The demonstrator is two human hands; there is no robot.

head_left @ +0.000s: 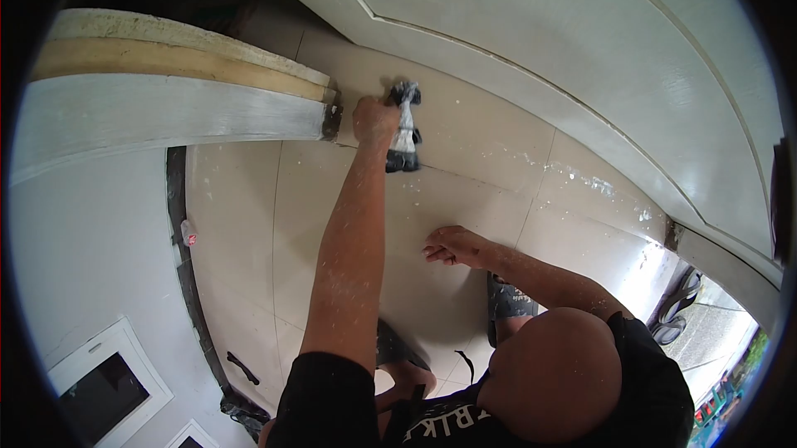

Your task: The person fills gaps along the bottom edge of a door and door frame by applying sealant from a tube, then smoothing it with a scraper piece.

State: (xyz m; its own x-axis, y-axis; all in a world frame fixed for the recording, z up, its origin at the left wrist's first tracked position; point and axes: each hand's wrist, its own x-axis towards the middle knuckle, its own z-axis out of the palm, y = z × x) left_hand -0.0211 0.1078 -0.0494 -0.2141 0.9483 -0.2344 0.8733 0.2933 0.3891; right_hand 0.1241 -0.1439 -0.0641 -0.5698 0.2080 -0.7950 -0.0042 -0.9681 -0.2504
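My left hand (375, 120) reaches forward beside the end of the white-painted door frame (320, 120), its fingers curled closed around part of a black-and-white object (404, 128). What this object is cannot be made out; it extends along the right side of the hand, above the tiled floor (374, 207). Nearer my body, my right hand (452, 246) hangs over the tiles with loosely bent fingers, some of them apart, and nothing is seen in it. White specks of paint dot my left forearm and the floor.
A large white panelled door (531, 24) spans the top and right. At the left stands a pale wall (91, 240) with a dark strip along its base. A small red-and-white item (189, 233) lies by that wall. Sandals (677, 307) are at the right doorway.
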